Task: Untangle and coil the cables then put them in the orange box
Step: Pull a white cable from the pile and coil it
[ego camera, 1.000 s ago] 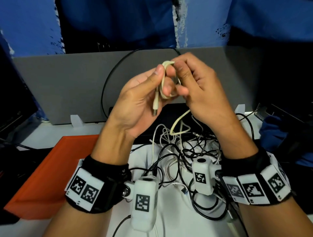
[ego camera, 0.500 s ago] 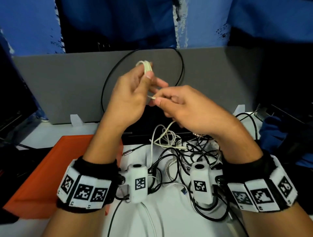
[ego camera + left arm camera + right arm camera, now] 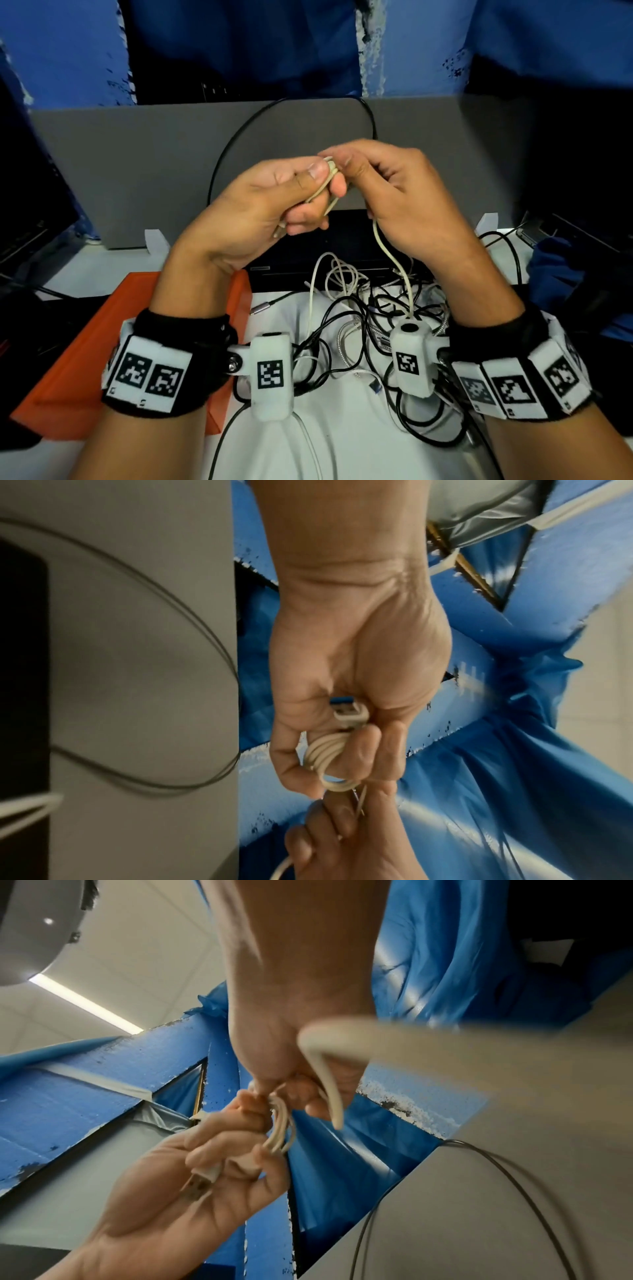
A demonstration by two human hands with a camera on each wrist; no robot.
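A cream USB cable (image 3: 329,186) is partly wound into a small coil (image 3: 323,756) that my left hand (image 3: 308,192) grips above the desk, its USB plug (image 3: 351,714) lying in the palm. My right hand (image 3: 356,168) pinches the same cable at the coil's top, and the loose tail (image 3: 394,260) hangs from it down to the pile. A tangle of black, white and silver cables (image 3: 363,308) lies on the white table under both wrists. The orange box (image 3: 85,353) sits at the left, under my left forearm.
A grey divider panel (image 3: 137,171) stands behind the hands, with a black cable looped (image 3: 219,164) against it. A black device (image 3: 346,246) lies behind the tangle. Dark monitors stand at the far left and a blue cloth (image 3: 555,260) at the right.
Both hands have dropped lower and met again. The right hand has come back up from pulling slack and now pinches the cable at the coil held in the left.
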